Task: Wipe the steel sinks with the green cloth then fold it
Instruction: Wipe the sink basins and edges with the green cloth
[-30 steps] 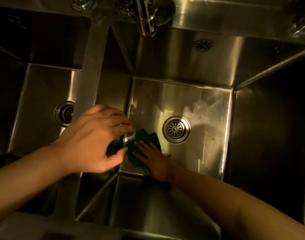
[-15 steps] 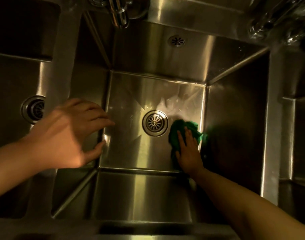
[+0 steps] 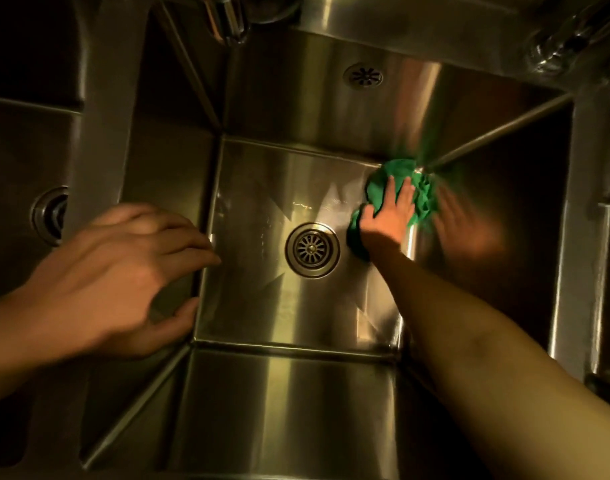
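The middle steel sink (image 3: 289,393) fills the view, with a round drain (image 3: 312,249) in its floor. A crumpled green cloth (image 3: 397,183) lies in the far right corner of the sink floor. My right hand (image 3: 388,221) presses flat on the cloth with straight, spread fingers; its reflection shows on the right wall. My left hand (image 3: 113,278) hovers over the divider at the sink's left edge, fingers loosely curled and holding nothing. A second steel sink (image 3: 29,150) lies to the left with its own drain (image 3: 50,216).
A faucet spout (image 3: 227,19) hangs over the back left of the middle sink. An overflow grate (image 3: 363,76) sits in the back wall. Another basin edge (image 3: 608,271) shows at far right.
My right hand has swept the cloth from the near left corner, past the drain, to the right wall and on into the far right corner. The left hand stayed by the divider.
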The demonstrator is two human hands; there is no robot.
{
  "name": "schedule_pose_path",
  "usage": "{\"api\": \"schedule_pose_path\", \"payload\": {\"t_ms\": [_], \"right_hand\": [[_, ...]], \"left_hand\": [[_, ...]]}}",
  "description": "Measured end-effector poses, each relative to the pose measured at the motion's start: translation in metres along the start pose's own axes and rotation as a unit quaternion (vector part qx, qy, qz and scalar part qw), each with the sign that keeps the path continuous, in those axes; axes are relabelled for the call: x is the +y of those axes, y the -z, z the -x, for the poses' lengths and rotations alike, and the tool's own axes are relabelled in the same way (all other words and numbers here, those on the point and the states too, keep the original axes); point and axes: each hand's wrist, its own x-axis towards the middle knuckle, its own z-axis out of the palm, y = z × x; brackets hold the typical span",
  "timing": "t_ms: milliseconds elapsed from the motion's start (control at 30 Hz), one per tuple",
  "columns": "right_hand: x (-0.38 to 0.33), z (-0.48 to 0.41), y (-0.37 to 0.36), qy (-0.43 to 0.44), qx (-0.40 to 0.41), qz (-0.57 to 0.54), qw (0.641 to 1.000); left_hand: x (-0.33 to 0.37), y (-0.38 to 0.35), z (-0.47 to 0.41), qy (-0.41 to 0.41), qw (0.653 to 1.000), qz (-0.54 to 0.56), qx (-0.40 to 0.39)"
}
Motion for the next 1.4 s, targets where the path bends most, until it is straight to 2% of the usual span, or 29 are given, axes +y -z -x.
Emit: {"api": "schedule_pose_path", "payload": {"t_ms": [100, 167, 333, 467, 567, 667, 800, 933, 1033, 1100, 1167, 1267, 1333, 1400], "right_hand": [[-0.036, -0.007, -0.015, -0.036, 0.036, -0.027, 0.998], [-0.055, 0.0, -0.025, -0.025, 0.04, -0.035, 0.998], [-0.106, 0.034, -0.056, 0.154, -0.01, -0.075, 0.985], [-0.155, 0.071, -0.093, 0.29, -0.109, -0.054, 0.949], [-0.169, 0.104, -0.116, 0.338, -0.158, -0.043, 0.927], [-0.149, 0.133, -0.12, 0.378, -0.176, -0.052, 0.907], [-0.095, 0.168, -0.104, 0.49, -0.242, -0.024, 0.837], [-0.043, 0.193, -0.083, 0.578, -0.319, 0.078, 0.747], [-0.016, 0.186, -0.056, 0.593, -0.346, 0.14, 0.713], [-0.002, 0.179, -0.033, 0.575, -0.356, 0.169, 0.717], [0.006, 0.174, -0.013, 0.545, -0.351, 0.197, 0.736], [0.0, 0.172, 0.004, 0.448, -0.352, 0.171, 0.804], [-0.021, 0.176, 0.012, 0.341, -0.366, 0.035, 0.865], [-0.053, 0.181, 0.02, 0.21, -0.37, -0.132, 0.895]], "left_hand": [[0.005, 0.005, -0.003, 0.001, 1.0, -0.006, 0.0], [0.004, 0.005, -0.002, 0.005, 1.0, -0.007, -0.005], [0.005, 0.003, 0.0, 0.004, 1.0, -0.004, -0.004], [0.009, 0.013, 0.0, -0.003, 1.0, -0.02, -0.017], [0.015, 0.021, -0.003, -0.007, 0.999, -0.043, -0.019], [0.021, 0.026, -0.004, -0.009, 0.998, -0.053, -0.021], [0.023, 0.028, -0.004, -0.015, 0.999, -0.031, -0.001], [0.023, 0.028, -0.004, -0.022, 0.999, -0.023, 0.016], [0.025, 0.03, -0.003, -0.016, 0.999, -0.021, 0.024], [0.026, 0.031, -0.004, -0.015, 0.999, -0.019, 0.021], [0.026, 0.033, -0.004, -0.014, 0.999, -0.023, 0.019], [0.028, 0.035, -0.004, -0.01, 0.999, -0.03, 0.014], [0.029, 0.036, -0.003, -0.007, 0.999, -0.041, 0.009], [0.029, 0.034, -0.003, -0.005, 0.999, -0.048, 0.004]]}}
